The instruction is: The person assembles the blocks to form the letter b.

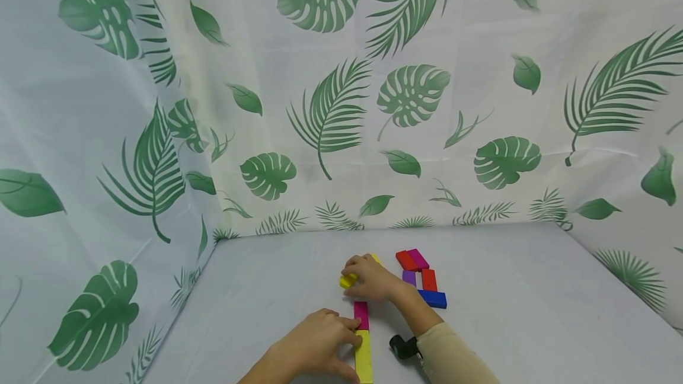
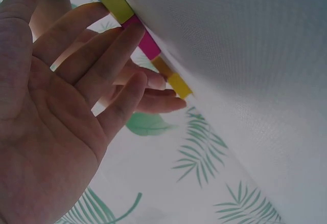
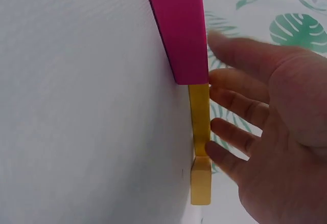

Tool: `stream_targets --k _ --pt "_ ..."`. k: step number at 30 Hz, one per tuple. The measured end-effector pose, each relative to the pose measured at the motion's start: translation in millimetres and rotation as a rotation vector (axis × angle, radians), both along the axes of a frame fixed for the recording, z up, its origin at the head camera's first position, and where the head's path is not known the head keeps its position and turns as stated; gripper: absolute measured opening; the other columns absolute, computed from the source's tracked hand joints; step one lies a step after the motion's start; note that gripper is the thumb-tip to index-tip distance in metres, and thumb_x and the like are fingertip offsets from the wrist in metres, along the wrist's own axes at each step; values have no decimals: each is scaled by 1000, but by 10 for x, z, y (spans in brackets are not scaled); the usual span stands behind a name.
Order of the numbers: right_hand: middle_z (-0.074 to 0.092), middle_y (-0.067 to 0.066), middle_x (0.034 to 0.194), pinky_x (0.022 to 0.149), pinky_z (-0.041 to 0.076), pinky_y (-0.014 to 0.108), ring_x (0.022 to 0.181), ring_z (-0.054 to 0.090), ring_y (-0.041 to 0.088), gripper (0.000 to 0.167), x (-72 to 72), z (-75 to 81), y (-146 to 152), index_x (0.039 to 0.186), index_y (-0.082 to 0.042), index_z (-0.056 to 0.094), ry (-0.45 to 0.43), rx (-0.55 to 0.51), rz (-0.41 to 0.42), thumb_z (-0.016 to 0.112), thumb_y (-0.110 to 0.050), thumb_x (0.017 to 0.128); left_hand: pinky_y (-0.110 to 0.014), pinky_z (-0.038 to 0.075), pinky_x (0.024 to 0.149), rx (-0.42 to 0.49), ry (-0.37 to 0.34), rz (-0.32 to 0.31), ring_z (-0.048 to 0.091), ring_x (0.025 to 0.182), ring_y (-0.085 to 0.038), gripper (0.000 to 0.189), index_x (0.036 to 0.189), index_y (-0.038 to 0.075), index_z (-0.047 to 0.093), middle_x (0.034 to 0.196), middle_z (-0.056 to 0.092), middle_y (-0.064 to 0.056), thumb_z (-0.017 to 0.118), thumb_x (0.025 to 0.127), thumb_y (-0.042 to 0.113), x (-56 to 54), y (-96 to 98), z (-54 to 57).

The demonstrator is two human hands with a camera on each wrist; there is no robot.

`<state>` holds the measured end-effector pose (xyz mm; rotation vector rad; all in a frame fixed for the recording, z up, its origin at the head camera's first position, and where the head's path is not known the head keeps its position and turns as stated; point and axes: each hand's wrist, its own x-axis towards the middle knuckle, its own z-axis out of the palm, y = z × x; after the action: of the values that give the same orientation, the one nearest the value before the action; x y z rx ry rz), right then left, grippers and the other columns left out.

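At the bottom centre of the head view, the left hand (image 1: 319,341) has its fingers straight and spread, tips at a pink block (image 1: 361,313) and the long yellow block (image 1: 363,363) below it. Just above, the right hand (image 1: 373,280), fingers spread, has its tips at two smaller yellow blocks (image 1: 348,281). To their right, red blocks (image 1: 429,280), a purple block (image 1: 408,278) and a blue block (image 1: 433,299) lie on the white table (image 1: 533,295).

On the desk (image 1: 512,301), a near block (image 1: 364,365) lies end to end with a second block (image 1: 361,312) behind it. Left-hand fingers (image 1: 349,323) are along their left side; right-hand fingers (image 1: 353,269) are farther back, at a third block (image 1: 348,281). To the right, a crosswise block (image 1: 434,299) lies before two spaced blocks (image 1: 429,280), with two adjoining blocks (image 1: 407,261) behind those.
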<state>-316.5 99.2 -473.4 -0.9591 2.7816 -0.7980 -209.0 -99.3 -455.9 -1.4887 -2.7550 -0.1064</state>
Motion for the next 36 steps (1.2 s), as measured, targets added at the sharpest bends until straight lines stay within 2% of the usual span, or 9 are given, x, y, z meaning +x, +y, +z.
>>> stream_targets --k 3,6,9,11,16,21,31,36 --pt "63 9 135 103 53 48 126 51 28 34 -10 -26 16 125 -10 75 13 -10 -4 79 -21 93 -32 54 99 -7 -42 21 67 115 -1 52 117 32 79 132 71 12 78 80 68 -7 11 -2" --pt "61 14 142 106 52 51 133 50 33 31 -17 -47 37 122 -11 77 3 -25 -15 78 -19 93 -32 54 100 -13 -72 37 66 116 -1 53 119 32 79 133 70 12 79 80 68 -11 20 -2" --pt "56 19 149 109 50 55 140 46 40 29 -16 -50 53 121 -13 78 -18 -44 -19 78 -19 93 -32 54 100 -9 -69 33 67 116 -1 53 118 31 79 133 70 11 79 80 68 -13 15 -2" --pt "55 21 151 112 47 58 143 45 42 30 -13 -46 59 123 -11 77 -25 -55 -15 76 -17 94 -31 54 99 -5 -51 22 67 116 -1 52 118 31 79 133 71 10 79 80 68 -11 10 -3" --pt "55 25 150 111 47 60 141 49 44 42 -6 -20 63 135 -1 67 -27 -80 -30 73 -14 95 -32 54 101 -8 -66 37 66 118 -2 52 119 31 79 134 71 10 79 80 67 -6 13 -4" --pt "57 25 147 110 47 61 137 52 45 44 -13 -25 71 133 1 67 13 -61 -69 76 -15 93 -34 54 103 -4 -110 63 66 120 -1 52 119 32 79 134 70 11 80 80 66 -7 22 -5" --pt "63 18 143 118 27 72 143 46 43 39 -20 -61 99 130 -6 70 55 -22 -116 75 -19 93 -32 54 102 2 -108 67 66 118 0 51 119 33 79 132 71 13 80 80 66 -8 27 -11" --pt "64 16 143 119 24 72 141 51 40 43 -33 -57 118 132 -5 68 49 -18 -111 77 -19 93 -33 54 103 -3 -116 67 66 118 1 50 118 33 79 133 70 13 80 81 66 -9 29 0"
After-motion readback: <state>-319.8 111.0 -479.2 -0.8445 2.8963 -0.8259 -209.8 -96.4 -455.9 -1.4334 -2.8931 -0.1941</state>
